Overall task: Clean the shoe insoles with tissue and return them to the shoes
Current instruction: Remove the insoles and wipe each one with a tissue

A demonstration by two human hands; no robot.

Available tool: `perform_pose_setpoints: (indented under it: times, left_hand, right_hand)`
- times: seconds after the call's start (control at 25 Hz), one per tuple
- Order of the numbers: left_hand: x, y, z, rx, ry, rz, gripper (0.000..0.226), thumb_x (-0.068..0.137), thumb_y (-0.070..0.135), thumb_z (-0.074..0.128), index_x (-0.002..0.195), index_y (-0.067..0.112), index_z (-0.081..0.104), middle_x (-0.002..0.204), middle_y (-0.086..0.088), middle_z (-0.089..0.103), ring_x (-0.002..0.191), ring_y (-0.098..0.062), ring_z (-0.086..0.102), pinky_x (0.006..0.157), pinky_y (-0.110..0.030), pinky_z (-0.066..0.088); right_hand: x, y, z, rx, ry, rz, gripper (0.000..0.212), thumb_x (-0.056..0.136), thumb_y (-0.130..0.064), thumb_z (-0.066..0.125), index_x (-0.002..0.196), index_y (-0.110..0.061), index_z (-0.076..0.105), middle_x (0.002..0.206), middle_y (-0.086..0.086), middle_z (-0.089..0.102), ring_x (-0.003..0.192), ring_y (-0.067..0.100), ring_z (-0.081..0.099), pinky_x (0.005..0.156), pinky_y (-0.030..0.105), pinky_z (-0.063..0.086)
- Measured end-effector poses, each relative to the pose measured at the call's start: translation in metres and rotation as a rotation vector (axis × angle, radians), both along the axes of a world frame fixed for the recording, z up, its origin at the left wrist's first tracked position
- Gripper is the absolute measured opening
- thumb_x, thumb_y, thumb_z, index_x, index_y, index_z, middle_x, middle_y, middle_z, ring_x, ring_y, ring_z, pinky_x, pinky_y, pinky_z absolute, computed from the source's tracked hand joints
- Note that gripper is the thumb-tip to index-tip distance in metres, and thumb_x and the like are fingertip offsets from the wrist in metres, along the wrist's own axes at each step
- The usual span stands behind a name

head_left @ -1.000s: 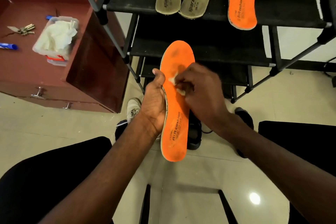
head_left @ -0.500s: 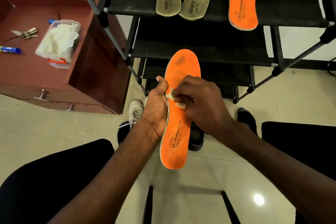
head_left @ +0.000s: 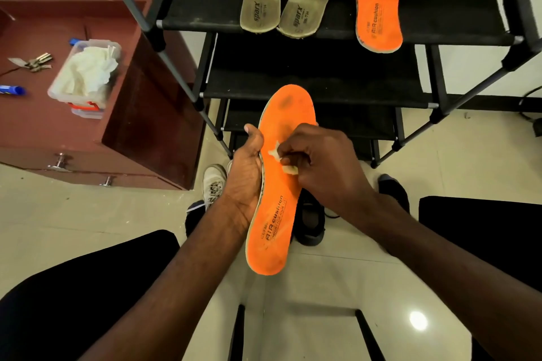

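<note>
Head view, left to right: tissue tub point(head_left: 85, 76) on the worktop point(head_left: 35, 126); left hand point(head_left: 245, 176) clamped on the orange insole point(head_left: 278, 214) edge; right hand point(head_left: 319, 167) pinching a tissue scrap point(head_left: 281, 158) against it. So small a scrap could shred or slip under hard rubbing.

Matt orange foam insole point(head_left: 275, 214), crumpled paper tissue point(head_left: 278, 155), glossy floor tiles point(head_left: 308, 296)
</note>
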State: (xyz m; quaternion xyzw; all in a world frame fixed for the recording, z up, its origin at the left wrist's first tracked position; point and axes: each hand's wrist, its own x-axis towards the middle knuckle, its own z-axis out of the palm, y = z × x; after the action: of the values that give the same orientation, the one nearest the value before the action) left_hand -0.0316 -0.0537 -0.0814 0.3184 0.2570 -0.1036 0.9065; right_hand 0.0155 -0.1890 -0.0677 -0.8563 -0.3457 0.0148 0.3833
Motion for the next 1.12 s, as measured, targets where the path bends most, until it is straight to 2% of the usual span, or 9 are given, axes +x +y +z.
perform_pose_setpoints:
  times: [0.2,0.28,0.36,0.44,0.64,0.72,0.88,1.04,1.12]
  left_hand:
    - [-0.004,-0.015,0.003,0.106,-0.047,-0.110,0.071,0.105,0.069,0.023,0.138,0.020,0.062,0.129,-0.018,0.070,0.102,-0.035,0.068,0.082,-0.048,0.053]
    - [-0.004,-0.020,0.004,0.115,-0.055,-0.110,0.069,0.104,0.069,0.023,0.137,0.023,0.062,0.131,-0.017,0.069,0.102,-0.033,0.070,0.076,-0.044,0.057]
    - [-0.004,-0.017,0.001,0.037,-0.056,-0.052,0.073,0.104,0.069,0.022,0.142,0.019,0.059,0.135,-0.016,0.067,0.111,-0.031,0.070,0.084,-0.044,0.060]
    - [-0.002,-0.011,-0.001,-0.010,-0.074,-0.012,0.078,0.104,0.070,0.019,0.147,0.014,0.053,0.134,-0.014,0.068,0.117,-0.031,0.069,0.093,-0.048,0.057]
    - [-0.001,-0.014,-0.007,0.115,-0.110,-0.137,0.078,0.102,0.073,0.015,0.147,0.023,0.054,0.128,-0.014,0.070,0.105,-0.036,0.064,0.071,-0.043,0.054]
    - [0.000,-0.014,-0.007,0.106,-0.094,-0.101,0.076,0.103,0.071,0.017,0.140,0.020,0.059,0.122,-0.013,0.072,0.103,-0.035,0.066,0.071,-0.045,0.055]
    - [0.001,0.000,0.000,0.012,-0.065,0.007,0.077,0.105,0.068,0.022,0.131,0.009,0.064,0.108,-0.011,0.078,0.099,-0.026,0.076,0.080,-0.038,0.064]
    - [0.000,-0.007,0.002,0.048,-0.046,-0.025,0.078,0.105,0.068,0.028,0.152,0.011,0.051,0.143,-0.020,0.062,0.132,-0.036,0.060,0.110,-0.051,0.050]
    - [-0.002,-0.007,0.005,0.058,-0.057,-0.012,0.075,0.107,0.064,0.027,0.153,0.009,0.049,0.140,-0.019,0.064,0.129,-0.034,0.063,0.108,-0.048,0.053]
  right_hand:
    - [0.040,-0.003,0.008,0.040,-0.100,-0.303,0.022,0.091,0.000,0.069,0.108,-0.011,0.079,0.104,0.001,0.072,0.088,0.003,0.063,0.079,0.007,0.046]
    - [0.037,0.004,0.010,0.052,-0.091,-0.245,0.022,0.090,0.001,0.070,0.106,-0.010,0.079,0.104,0.002,0.073,0.091,0.007,0.066,0.083,0.017,0.053]
    - [0.022,0.010,0.011,0.032,-0.103,-0.070,0.025,0.086,0.004,0.068,0.105,-0.007,0.079,0.103,0.003,0.074,0.093,0.014,0.069,0.084,0.033,0.059]
    - [0.014,0.008,0.013,0.011,-0.076,0.034,0.028,0.084,0.005,0.068,0.107,-0.007,0.079,0.102,0.003,0.074,0.092,0.016,0.070,0.083,0.039,0.060]
    - [0.030,-0.002,0.011,0.037,-0.133,-0.204,0.022,0.089,-0.002,0.069,0.107,-0.009,0.079,0.105,0.004,0.074,0.094,0.017,0.070,0.084,0.042,0.059]
    - [0.027,0.005,0.012,0.073,-0.122,-0.152,0.021,0.089,-0.002,0.067,0.105,-0.008,0.080,0.102,0.003,0.073,0.091,0.018,0.069,0.081,0.042,0.059]
    - [0.008,0.003,0.007,0.020,-0.064,0.010,0.025,0.087,-0.002,0.069,0.109,-0.010,0.078,0.101,0.000,0.073,0.091,0.017,0.068,0.079,0.043,0.059]
    - [0.022,-0.001,0.001,-0.008,-0.090,-0.227,0.029,0.088,-0.007,0.069,0.114,-0.015,0.078,0.108,-0.003,0.074,0.097,0.018,0.067,0.082,0.043,0.058]
    - [0.016,0.008,0.002,0.003,-0.073,-0.199,0.024,0.090,-0.010,0.071,0.112,-0.016,0.078,0.109,-0.005,0.074,0.099,0.017,0.066,0.084,0.041,0.056]
